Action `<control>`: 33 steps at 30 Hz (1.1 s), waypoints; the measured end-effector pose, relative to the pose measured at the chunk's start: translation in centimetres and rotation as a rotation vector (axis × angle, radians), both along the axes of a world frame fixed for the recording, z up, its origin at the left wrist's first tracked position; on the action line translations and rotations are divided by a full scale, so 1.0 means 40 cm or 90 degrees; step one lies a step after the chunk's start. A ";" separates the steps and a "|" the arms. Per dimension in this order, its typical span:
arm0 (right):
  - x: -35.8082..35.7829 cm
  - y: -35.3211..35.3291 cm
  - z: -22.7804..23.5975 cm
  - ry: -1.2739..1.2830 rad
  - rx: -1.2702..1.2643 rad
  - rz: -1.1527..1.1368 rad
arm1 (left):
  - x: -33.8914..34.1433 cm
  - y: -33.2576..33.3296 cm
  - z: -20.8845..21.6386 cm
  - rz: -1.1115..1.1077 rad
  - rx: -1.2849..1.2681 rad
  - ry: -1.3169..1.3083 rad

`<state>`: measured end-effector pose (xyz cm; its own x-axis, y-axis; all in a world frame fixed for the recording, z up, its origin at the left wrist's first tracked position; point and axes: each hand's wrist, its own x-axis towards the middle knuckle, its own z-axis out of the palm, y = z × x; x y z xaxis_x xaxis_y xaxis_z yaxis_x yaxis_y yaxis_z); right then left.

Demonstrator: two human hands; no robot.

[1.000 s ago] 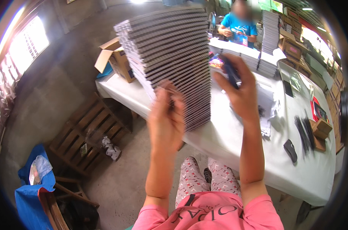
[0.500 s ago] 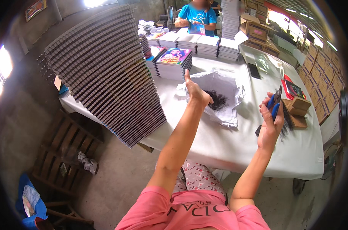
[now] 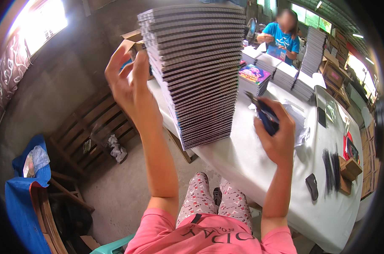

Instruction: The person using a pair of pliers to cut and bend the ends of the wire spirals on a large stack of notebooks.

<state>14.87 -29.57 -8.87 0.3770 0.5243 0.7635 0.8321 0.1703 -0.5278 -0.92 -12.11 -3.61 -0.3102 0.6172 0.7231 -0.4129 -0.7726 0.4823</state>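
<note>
stack [image 3: 196, 76]: tall pile of notebooks on table [image 3: 251, 161], between both hands, long axis upright
left hand [image 3: 130, 86]: open, just beside stack, nearer
right hand [image 3: 276, 131]: closed round blue tool [image 3: 264, 113]

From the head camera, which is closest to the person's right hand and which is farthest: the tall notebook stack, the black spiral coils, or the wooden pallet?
From the right hand:
1. Tall notebook stack, just to its left on the table.
2. Black spiral coils, to its right near the table's edge.
3. Wooden pallet, far left on the floor.
</note>
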 end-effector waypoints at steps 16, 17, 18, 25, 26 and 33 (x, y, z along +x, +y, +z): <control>-0.134 0.269 0.165 -0.233 0.066 -0.132 | 0.006 0.100 0.037 -0.148 0.058 0.059; -0.133 0.274 0.166 -0.233 0.068 -0.128 | 0.005 0.098 0.036 -0.151 0.055 0.055; -0.135 0.277 0.167 -0.233 0.069 -0.123 | 0.005 0.096 0.035 -0.153 0.053 0.052; -0.154 0.280 0.174 -0.263 0.001 -0.173 | 0.000 0.111 0.028 -0.146 0.059 0.095; -0.150 0.278 0.174 -0.251 -0.020 -0.166 | 0.000 0.106 0.029 -0.158 0.049 0.098; -0.144 0.250 0.206 -0.204 0.022 -0.147 | -0.014 0.092 0.034 -0.158 -0.001 0.120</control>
<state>9.11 -19.58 -0.64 0.2221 0.4257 0.8772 0.9722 -0.0278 -0.2326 -1.49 -8.45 -2.26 -0.0099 0.6585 0.7525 -0.4914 -0.6586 0.5699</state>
